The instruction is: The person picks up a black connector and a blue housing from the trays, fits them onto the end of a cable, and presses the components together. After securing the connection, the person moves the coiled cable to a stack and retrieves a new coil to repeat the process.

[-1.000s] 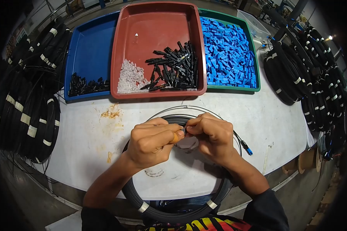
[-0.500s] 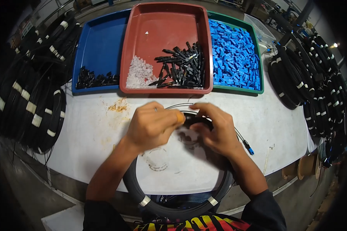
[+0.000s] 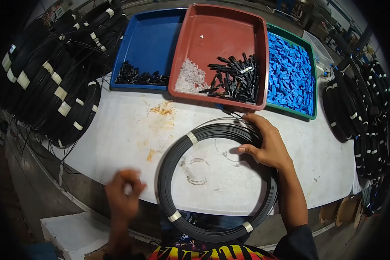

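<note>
A coil of black cable, bound with white tape bands, leans from the table's front edge toward my body. My right hand is closed round its upper right part, the thumb inside the ring and the fingers over the outer side. Loose cable strands rise beside those fingertips, and a dark cable end lies just beyond them, near the red tray. Down to the left, off the coil, my left hand is curled with thumb and fingers close together. Motion blurs it, so I cannot tell whether it holds anything.
Along the back stand a blue tray of small black parts, a red tray with clear bits and black connector pieces, and a green tray of blue pieces. Cable coils flank the table. A white box sits below left.
My left hand has left the upper coil and moved down and left. The right hand now grips the coil, whose upper ring shows. My view has shifted, so the trays appear farther right.
</note>
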{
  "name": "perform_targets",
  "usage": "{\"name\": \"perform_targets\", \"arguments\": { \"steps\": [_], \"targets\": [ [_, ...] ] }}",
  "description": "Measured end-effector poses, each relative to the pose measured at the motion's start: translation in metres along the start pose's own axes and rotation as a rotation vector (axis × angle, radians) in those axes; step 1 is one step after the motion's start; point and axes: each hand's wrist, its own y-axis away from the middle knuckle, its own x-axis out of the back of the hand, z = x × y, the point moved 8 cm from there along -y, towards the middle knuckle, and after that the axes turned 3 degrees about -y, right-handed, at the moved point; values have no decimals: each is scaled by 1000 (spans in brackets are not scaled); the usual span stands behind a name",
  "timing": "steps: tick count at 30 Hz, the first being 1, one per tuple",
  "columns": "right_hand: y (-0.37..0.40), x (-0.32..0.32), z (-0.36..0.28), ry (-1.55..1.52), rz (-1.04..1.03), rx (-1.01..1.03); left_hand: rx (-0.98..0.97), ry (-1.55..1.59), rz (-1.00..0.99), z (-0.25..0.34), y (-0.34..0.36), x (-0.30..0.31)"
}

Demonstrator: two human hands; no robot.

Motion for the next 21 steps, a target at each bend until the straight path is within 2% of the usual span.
{"name": "perform_targets", "arguments": {
  "steps": [1,3,5,8,11,14,17,19,21],
  "targets": [
    [0,-2,-3,93,-3,14,177,77,-42,-8,28,-1],
    [-1,-3,-9,104,-3,27,339,166,-166,-24,76,-13],
    [-3,-5,-3,-43,-50,-87,440,355,-232,-36,117,-38],
    [-2,-9,-2,-88,-73,-110,446,1180,-302,-34,149,-88],
    [-3,-8,-7,-75,-86,-75,242,1258,-330,-5,134,-94],
    [-1,-6,-15,-83,-23,-41,304,1319,-298,2,131,-94],
    [-7,5,-32,-150,38,-48,238,1316,-230,10,121,-79],
    [-15,11,-48,-202,81,11,142,1201,-117,22,108,-60],
    [-24,18,-57,-290,178,50,-96,951,-31,37,89,-35]
  ]
}}
